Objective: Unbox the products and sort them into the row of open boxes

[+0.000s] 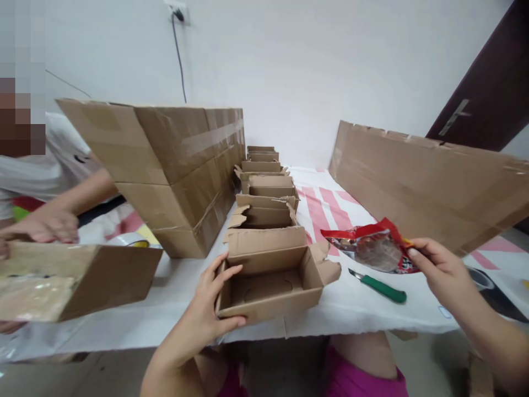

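Observation:
An open cardboard box sits at the table's front edge, its flaps folded out and nothing visible inside. My left hand grips its left end, the thumb at the front wall and the fingers over the rim. To the right, my right hand pinches the end of a red and clear plastic packet, held just above the table. Whether the packet has anything in it I cannot tell. Below the packet lies a green-handled cutter knife, its blade pointing left.
Several more open boxes run in a row behind mine. A stack of taped cartons stands on the left, and a large carton on the right. At far left, another person's hand rests by a taped box.

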The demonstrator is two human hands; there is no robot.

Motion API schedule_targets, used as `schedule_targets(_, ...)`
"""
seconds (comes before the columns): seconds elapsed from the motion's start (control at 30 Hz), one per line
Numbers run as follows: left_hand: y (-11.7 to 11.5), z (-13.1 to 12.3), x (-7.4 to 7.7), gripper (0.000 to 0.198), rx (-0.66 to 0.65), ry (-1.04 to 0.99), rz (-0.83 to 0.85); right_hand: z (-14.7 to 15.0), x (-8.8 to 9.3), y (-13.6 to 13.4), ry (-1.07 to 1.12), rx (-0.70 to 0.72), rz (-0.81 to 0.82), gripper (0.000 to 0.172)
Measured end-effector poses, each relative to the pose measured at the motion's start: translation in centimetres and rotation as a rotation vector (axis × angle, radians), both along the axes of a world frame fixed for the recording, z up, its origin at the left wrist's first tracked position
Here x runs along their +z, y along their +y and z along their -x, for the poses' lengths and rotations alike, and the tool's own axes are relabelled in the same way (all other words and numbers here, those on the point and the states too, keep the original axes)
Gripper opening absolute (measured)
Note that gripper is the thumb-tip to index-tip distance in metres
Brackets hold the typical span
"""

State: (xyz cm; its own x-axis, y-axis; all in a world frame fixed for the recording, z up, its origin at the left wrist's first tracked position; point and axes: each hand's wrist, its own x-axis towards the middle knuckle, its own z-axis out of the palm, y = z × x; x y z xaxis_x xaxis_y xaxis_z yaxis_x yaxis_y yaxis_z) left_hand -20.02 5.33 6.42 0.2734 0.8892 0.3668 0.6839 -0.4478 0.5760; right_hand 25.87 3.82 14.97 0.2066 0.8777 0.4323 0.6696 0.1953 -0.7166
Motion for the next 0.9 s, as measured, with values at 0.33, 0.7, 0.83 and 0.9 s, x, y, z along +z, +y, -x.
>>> schedule_targets(0.33,-1.1,-0.9,0.8,0.057,0.204,0.244,-0.270,-1.3,-9.7,-0.8,0.118,0.024,0.276,0.048)
schedule_targets(0.7,-2.0,-4.9,4.1,0.052,0.010,0.524,-0.342,-2.4,-15.5,-3.8,0.095,0.133,0.352,0.050)
schedule_targets(0.83,-2.4,-7.7,7.6,0.056,-0.272,0.581,-0.226,-2.0,-16.5,-4.6,0.000,0.111,0.336,0.056)
schedule_targets(0.9,-2.5,-10.1,9.6,0.056,-0.389,0.590,-0.153,-1.9,-17.0,-4.7,-0.018,0.075,0.363,0.064)
